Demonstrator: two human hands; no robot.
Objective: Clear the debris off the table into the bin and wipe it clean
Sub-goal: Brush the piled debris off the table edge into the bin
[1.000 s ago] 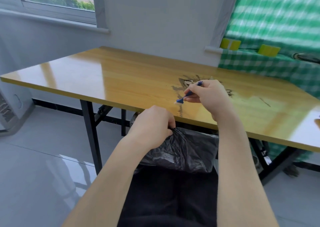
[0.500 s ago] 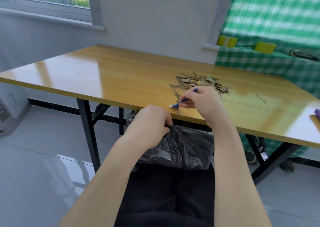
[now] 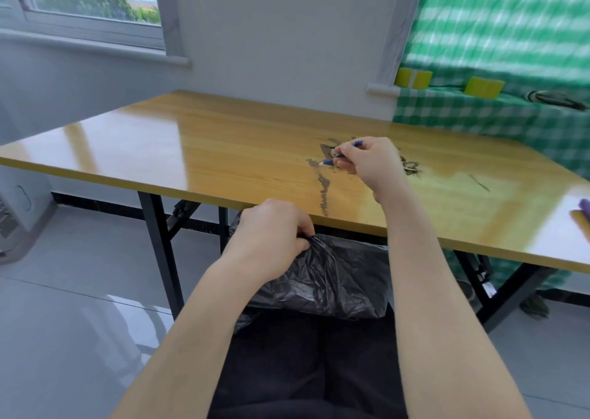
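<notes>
A pile of dry brown debris (image 3: pixel 410 167) lies on the wooden table (image 3: pixel 223 150), mostly hidden behind my right hand (image 3: pixel 370 160). A thin trail of crumbs (image 3: pixel 323 192) runs from the pile to the near table edge. My right hand grips a small blue tool (image 3: pixel 341 154) whose white tip touches the left side of the pile. My left hand (image 3: pixel 274 230) grips the rim of a black bin bag (image 3: pixel 329 278) held just under the near edge of the table.
A purple and yellow object (image 3: pixel 582 214) lies at the table's right edge. One stray twig (image 3: pixel 479 182) lies right of the pile. A green checked cloth (image 3: pixel 479 115) with yellow sponges (image 3: pixel 483 86) stands behind. Black table legs (image 3: pixel 159 249) stand on the grey floor.
My right hand has moved from the near edge back out to the pile with the blue tool. A crumb trail now reaches the edge. My left hand stays on the bag.
</notes>
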